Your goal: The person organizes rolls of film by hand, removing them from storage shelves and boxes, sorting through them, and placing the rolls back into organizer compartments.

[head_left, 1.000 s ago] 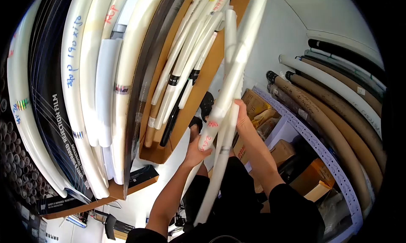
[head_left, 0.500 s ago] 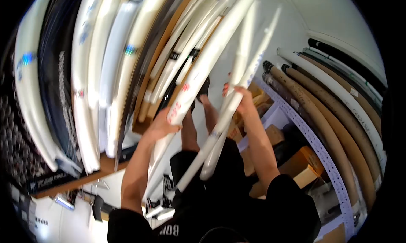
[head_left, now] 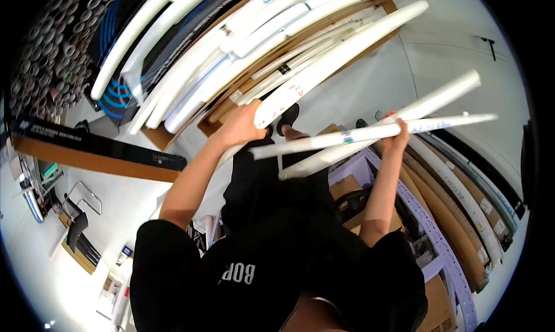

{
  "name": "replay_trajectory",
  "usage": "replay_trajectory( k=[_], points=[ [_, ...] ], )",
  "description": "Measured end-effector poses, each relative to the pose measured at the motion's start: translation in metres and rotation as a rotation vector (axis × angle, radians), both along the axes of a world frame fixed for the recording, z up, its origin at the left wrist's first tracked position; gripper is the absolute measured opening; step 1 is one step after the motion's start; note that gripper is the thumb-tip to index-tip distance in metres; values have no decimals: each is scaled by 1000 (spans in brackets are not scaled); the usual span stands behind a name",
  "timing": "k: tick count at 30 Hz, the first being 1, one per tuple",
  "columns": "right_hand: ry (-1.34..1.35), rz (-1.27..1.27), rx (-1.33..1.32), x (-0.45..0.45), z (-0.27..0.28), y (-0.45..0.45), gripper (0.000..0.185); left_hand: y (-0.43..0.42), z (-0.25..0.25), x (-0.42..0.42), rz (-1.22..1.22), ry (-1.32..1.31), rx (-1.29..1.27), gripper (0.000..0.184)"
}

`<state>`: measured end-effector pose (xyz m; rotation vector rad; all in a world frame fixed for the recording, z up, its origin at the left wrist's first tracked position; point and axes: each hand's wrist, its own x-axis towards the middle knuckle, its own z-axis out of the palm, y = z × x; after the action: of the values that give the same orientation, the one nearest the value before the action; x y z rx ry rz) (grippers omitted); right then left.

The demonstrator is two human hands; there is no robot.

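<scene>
Left hand [head_left: 241, 125]: gripping one thick, red-marked white roll [head_left: 332, 71]. Right hand [head_left: 395, 134]: gripping two slimmer white rolls [head_left: 359, 136], crossing beside that roll.

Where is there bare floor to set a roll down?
Bare floor shows between the long box and left arm; another patch between the roll in the left hand and the rolls in the right hand. Brown tubes crowd the purple shelf.
</scene>
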<state>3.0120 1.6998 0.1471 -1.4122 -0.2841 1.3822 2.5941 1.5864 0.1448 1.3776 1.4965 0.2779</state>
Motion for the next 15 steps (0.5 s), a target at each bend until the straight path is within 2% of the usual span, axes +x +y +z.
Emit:
replay_trajectory(
  k=[5, 9, 12, 15],
  points=[
    [-52, 145, 355, 35, 101, 30, 49, -32, 43, -39, 2, -100, 69, 59],
    [-134, 181, 437, 44, 175, 50, 52, -49, 63, -68, 21, -140, 105, 57],
    [-261, 225, 475, 45, 207, 67, 54, -66, 70, -81, -6, -190, 181, 56],
    [-296, 251, 421, 57, 210, 93, 56, -81, 60, -85, 8, -170, 180, 55]
  ],
)
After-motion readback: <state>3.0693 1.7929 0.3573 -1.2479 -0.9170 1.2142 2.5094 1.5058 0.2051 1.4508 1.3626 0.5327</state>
